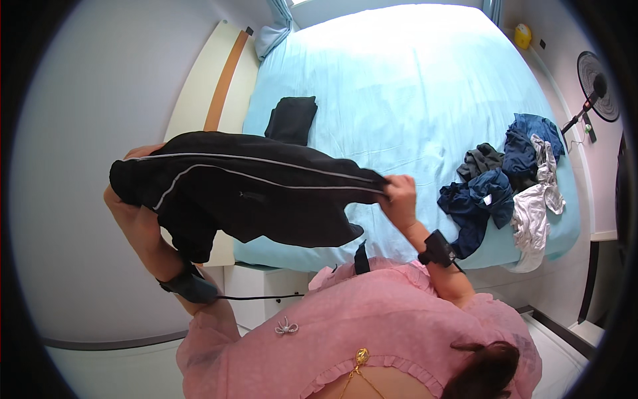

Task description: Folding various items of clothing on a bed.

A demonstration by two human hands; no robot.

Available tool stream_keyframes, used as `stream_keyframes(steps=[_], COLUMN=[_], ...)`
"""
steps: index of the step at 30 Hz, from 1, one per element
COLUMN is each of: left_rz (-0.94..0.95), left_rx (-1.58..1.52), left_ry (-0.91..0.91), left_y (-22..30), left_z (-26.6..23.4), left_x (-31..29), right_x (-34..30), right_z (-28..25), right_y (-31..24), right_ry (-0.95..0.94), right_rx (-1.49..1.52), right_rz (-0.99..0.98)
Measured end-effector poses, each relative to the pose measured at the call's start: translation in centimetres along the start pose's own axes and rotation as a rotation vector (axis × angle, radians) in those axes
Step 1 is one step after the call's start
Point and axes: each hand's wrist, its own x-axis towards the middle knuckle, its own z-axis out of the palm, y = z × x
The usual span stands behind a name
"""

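A black garment with pale grey piping (266, 209) is stretched sideways in the air between my two hands, in front of the bed's near left corner. My right hand (400, 196) is closed on its narrow right end. At the other end my left hand (145, 151) supports the cloth, which covers most of the hand and hides its fingers. Loose black fabric hangs down along my left forearm. Whether the garment is trousers or a top, I cannot tell.
The bed (385, 86) has a light blue sheet. A folded black garment (292, 120) lies at its left. Navy clothes (478, 199), a dark grey piece (482, 161) and white clothes (531, 219) are heaped at the right edge. A black fan (598, 86) stands beyond; a white cabinet (266, 286) is near me.
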Motion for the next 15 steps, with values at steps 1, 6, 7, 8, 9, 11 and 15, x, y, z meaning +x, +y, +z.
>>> stream_keyframes(steps=[1, 6, 7, 8, 9, 11, 15], left_rz=[-0.002, -0.348, -0.424, -0.434, -0.442, -0.485, -0.578], left_rx=[0.002, 0.050, 0.055, -0.033, -0.117, -0.290, -0.419], left_ry=[0.008, -0.122, -0.155, -0.115, -0.070, -0.005, 0.036], left_y=[-0.5, -7.5, -9.6, -11.4, -12.7, -13.6, -15.5], left_z=[-0.4, -1.6, -2.2, -2.0, -1.8, 0.0, 2.9], left_x=[-0.2, -1.0, -1.3, -2.0, -2.3, -1.8, -2.0], right_x=[0.8, 6.0, 7.3, 8.7, 10.3, 13.5, 15.1], right_z=[-0.8, -6.8, -8.1, -9.6, -10.8, -11.9, -14.0], right_y=[1.0, 5.3, 6.1, 6.2, 6.1, 4.3, 5.1], right_ry=[0.034, 0.026, -0.042, 0.022, 0.086, 0.223, -0.015], right_rx=[-0.005, 0.178, 0.281, 0.324, 0.371, 0.589, 0.647], right_rz=[-0.017, 0.147, 0.152, 0.192, 0.227, 0.208, 0.339])
